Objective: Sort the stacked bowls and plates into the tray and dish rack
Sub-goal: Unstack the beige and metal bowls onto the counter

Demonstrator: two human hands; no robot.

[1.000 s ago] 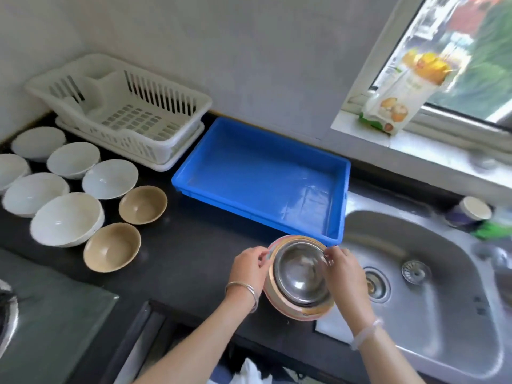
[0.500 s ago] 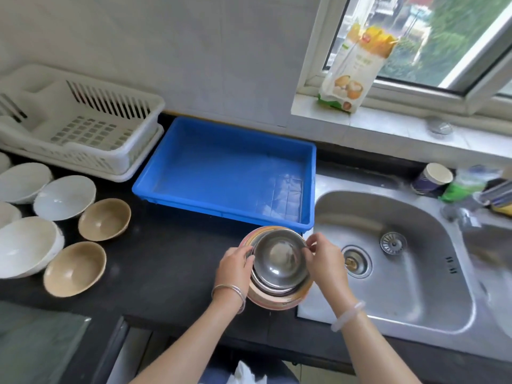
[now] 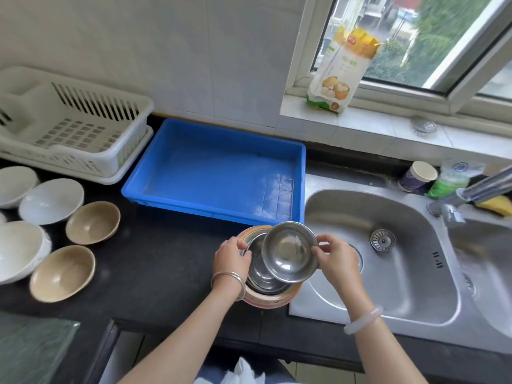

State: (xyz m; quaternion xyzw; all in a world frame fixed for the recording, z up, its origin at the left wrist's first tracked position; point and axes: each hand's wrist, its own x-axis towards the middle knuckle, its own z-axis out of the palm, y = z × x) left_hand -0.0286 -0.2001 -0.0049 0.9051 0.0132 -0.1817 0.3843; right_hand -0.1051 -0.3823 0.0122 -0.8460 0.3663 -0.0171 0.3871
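Note:
A stack of steel bowls nested in a pink-rimmed dish stands on the black counter beside the sink. My right hand pinches the rim of the top steel bowl, which is raised and tilted off the stack toward the right. My left hand rests on the left rim of the stack, holding it. The blue tray lies just behind the stack, with nothing in it. The white dish rack sits at the back left, also holding nothing.
Several white bowls and two beige bowls are spread on the counter at left. A steel sink lies at right, with a tap, a paper cup and a sponge behind it. A food bag stands on the windowsill.
My right hand has lifted the top steel bowl out of the stack and shifted it to the right. The view has also swung toward the right.

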